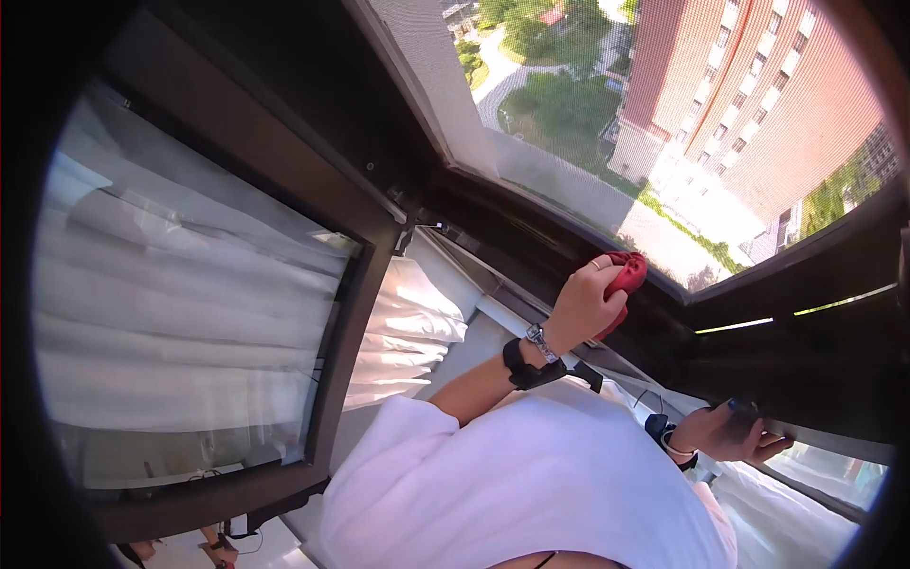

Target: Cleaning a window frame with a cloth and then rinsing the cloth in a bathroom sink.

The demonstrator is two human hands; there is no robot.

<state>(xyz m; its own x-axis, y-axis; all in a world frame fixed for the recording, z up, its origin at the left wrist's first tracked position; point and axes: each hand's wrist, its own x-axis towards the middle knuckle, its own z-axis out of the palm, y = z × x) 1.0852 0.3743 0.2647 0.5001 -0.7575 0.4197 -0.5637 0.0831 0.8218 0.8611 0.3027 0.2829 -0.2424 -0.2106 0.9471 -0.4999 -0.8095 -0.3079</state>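
My left hand (586,305) is closed around a bunched red cloth (626,275), which touches the dark inner frame below the screened window (550,95). On that wrist are a silver watch and a black strap. Farther right and lower, my right hand (720,432) grips the edge of a dark window frame (825,422). Part of this hand lies in shadow, and some of its fingertips are hidden against the frame.
An open glass sash (199,313) with a dark frame stands at my left, reflecting white curtains. A white curtain (403,332) hangs behind its edge, near a hinge (406,235). Outside, far below, are trees, paths and a red brick building (749,104).
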